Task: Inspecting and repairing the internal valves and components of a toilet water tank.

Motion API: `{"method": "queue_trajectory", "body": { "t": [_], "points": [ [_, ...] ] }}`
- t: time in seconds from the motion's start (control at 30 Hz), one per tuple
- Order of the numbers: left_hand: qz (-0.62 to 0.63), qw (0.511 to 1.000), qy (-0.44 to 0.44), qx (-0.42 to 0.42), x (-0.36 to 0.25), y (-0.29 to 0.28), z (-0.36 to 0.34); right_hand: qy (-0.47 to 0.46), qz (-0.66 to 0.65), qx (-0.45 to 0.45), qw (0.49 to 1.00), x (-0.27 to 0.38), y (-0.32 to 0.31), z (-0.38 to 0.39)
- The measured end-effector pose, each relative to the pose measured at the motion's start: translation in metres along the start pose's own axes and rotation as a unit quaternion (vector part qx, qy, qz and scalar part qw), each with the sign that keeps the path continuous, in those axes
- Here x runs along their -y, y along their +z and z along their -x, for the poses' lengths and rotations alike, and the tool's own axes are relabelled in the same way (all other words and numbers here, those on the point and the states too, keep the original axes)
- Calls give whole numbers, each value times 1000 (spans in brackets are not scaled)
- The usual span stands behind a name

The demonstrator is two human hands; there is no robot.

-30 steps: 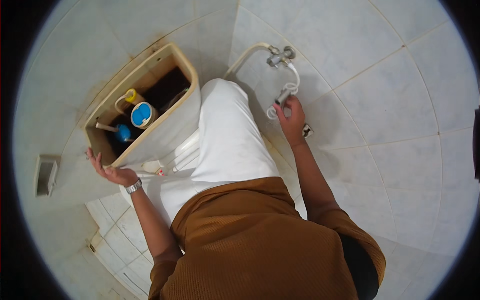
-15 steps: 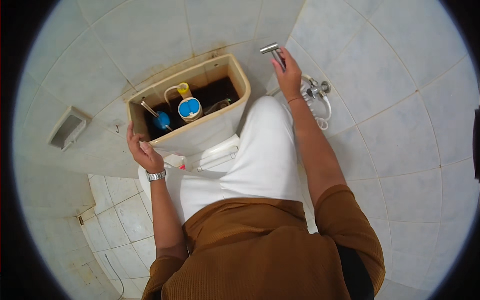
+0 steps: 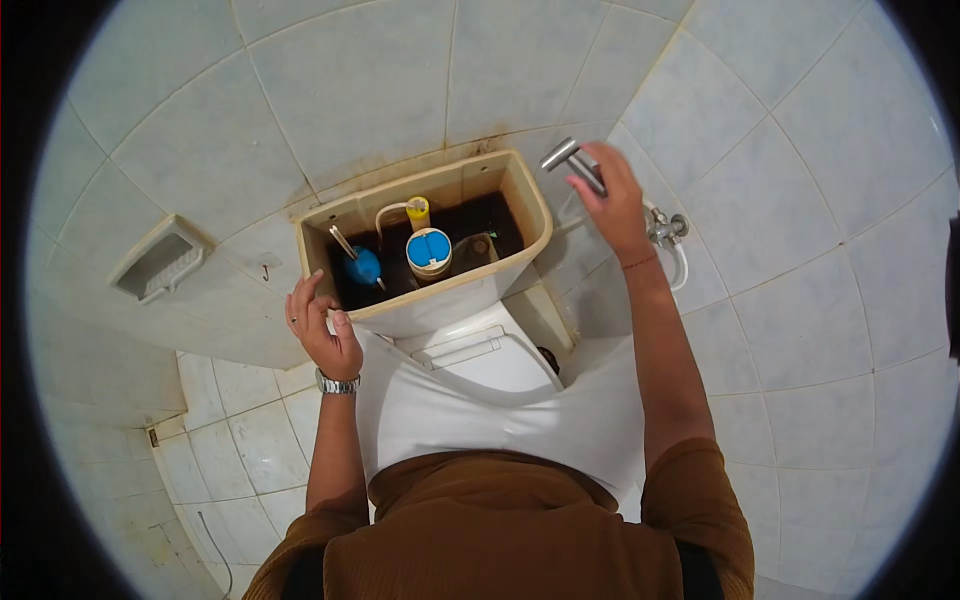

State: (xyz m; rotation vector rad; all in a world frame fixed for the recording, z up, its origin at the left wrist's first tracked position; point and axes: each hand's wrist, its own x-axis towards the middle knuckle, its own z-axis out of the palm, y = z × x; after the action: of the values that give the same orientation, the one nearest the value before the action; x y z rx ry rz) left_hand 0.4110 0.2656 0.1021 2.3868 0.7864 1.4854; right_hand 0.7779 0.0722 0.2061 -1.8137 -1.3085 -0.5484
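Note:
In my right hand (image 3: pixel 615 200) is a chrome bidet sprayer (image 3: pixel 588 172), its head pointing left, held up beside the right end of an uncovered toilet tank (image 3: pixel 535 215). My left hand (image 3: pixel 328 335), wearing a metal watch, is at the tank's front left corner. Its fingers are spread loosely by the rim; whether they press on it is hard to tell. Inside the stained dark tank stand a flush valve with a blue two-part button (image 3: pixel 430 250), a yellow-topped fill valve (image 3: pixel 418 210) with a thin white tube, and a blue float (image 3: pixel 363 266).
The toilet's white lid (image 3: pixel 495 355) lies below the tank, in front of my legs. A metal wall valve (image 3: pixel 668 230) with a white hose is on the right. A soap dish (image 3: pixel 160 260) and a small hook (image 3: pixel 266 272) are on the left wall.
My body has shifted, and my right knee no longer covers the toilet lid. My right hand with the sprayer has come lower, nearer the tank's level. The left hand stays by the corner.

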Motion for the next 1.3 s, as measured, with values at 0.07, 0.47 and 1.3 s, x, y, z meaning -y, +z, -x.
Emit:
{"method": "queue_trajectory", "body": {
  "t": [0.07, 0.47, 1.3],
  "points": [
    [6, 1000, 1, -12, 1, 3, 0, -12, -34, 35, 999, 14, 10, 7],
    [62, 996, 8, -71, 11, 29, 1, -181, -7, 138, 974, 9, 57, -26],
    [170, 967, -138, -131, 11, 43, 20, -258, 7, 173, 951, -11, 79, -32]
  ]
}}
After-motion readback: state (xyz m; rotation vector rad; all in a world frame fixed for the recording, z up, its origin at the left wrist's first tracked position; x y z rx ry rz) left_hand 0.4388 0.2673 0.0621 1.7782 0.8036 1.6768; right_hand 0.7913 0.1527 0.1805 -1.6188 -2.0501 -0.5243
